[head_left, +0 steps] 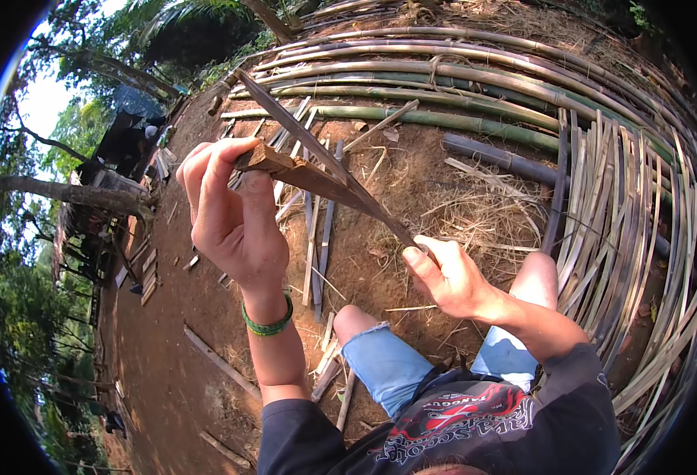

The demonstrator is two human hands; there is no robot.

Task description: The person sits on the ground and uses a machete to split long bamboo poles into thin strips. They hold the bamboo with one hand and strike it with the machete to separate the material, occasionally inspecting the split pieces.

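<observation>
Raised at the left, my left hand pinches the rough, chipped end of a short brown wooden piece between thumb and fingers. A green woven bracelet circles that wrist. My right hand, lower and to the right, is closed on the near end of a long dark brown, blade-like strip that slants up to the far left. The two pieces meet in a narrow V just ahead of my right hand. Whether they are joined or only crossing, I cannot tell.
Long bamboo poles lie across the far ground. Many split bamboo strips are heaped at my right, beside pale shavings. Loose slats and a stick lie on brown soil. Trees stand at the left.
</observation>
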